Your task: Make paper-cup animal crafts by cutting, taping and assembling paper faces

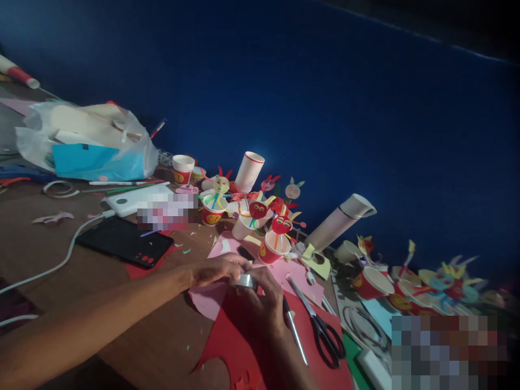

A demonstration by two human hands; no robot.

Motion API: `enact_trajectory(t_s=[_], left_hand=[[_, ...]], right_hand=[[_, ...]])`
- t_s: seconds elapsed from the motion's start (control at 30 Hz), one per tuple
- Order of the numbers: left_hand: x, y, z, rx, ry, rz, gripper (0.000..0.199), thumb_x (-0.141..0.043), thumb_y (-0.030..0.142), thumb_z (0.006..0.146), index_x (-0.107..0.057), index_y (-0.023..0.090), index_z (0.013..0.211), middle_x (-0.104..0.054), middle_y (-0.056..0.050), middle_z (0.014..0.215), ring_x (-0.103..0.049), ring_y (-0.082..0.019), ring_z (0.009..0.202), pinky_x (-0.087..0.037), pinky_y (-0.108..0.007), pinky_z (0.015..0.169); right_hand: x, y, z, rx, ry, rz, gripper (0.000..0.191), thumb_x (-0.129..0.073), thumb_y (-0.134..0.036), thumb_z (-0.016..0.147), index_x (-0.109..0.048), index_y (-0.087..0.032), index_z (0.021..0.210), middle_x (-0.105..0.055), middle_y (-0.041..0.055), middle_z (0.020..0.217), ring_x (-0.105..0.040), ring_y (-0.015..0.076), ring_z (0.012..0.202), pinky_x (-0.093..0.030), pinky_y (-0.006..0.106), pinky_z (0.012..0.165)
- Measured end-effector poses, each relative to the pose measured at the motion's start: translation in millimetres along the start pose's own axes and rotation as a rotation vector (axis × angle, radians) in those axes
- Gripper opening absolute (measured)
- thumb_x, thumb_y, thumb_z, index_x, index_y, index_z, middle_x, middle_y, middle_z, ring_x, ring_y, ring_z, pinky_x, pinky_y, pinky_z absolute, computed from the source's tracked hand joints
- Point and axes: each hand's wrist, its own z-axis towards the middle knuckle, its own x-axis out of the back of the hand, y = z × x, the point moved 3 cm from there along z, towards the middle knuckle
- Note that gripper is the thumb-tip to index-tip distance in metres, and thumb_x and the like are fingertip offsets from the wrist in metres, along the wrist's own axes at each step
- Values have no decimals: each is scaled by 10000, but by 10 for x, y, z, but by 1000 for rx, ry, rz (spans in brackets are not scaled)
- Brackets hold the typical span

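Over the sheets of paper, my right hand (266,298) is closed around a roll of clear tape (244,280). My left hand (217,271) meets it from the left, its bent fingers pressed at the roll's upper edge; the fingertips are partly hidden. Beneath both hands lie red paper (239,325) and pink paper (209,300). A silver pen (295,330) rests just right of my right wrist. Beside the pen are scissors (319,325) with black handles. A paper cup (274,248) with a red paper face on it stands just beyond my hands.
Several decorated cups (214,208) stand behind, near a stack of white cups (249,172). A white flask (340,221) leans at the back right. On the left are a black phone case (125,242), a white power bank (140,199) with a cable, and a plastic bag (91,138).
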Motion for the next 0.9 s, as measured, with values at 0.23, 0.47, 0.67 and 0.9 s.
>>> enact_trajectory(t_s=[0.23,0.47,0.67,0.9], left_hand=[[-14,22,-2,40,20,-13,320,-464,131,489,-575,117,789,-544,15,675,-496,-128,662,-329,-224,605],[10,17,-6,48,51,-29,408,-475,141,492,-600,112,879,-589,0,726,-504,-124,668,-372,-233,653],[-1,14,0,34,43,-9,356,-488,177,572,-629,104,890,-612,-20,727,-523,-126,631,-394,-245,652],[17,-25,29,19,11,-13,409,-465,145,512,-647,100,876,-611,-31,703,-523,-132,598,-413,-259,638]], right_hand=[[16,-37,3,15,-14,-32,98,-568,-150,786,-653,-183,822,-574,37,738,-514,152,640,-411,267,577],[61,-13,50,78,-2,-70,75,-580,-158,794,-636,-175,841,-550,28,697,-504,144,620,-414,260,556],[50,-74,63,71,-8,-95,71,-575,-159,804,-636,-181,832,-548,21,694,-505,136,599,-416,250,540],[36,-59,45,64,-26,-96,78,-565,-178,807,-643,-181,819,-574,40,719,-513,147,616,-427,257,548]])
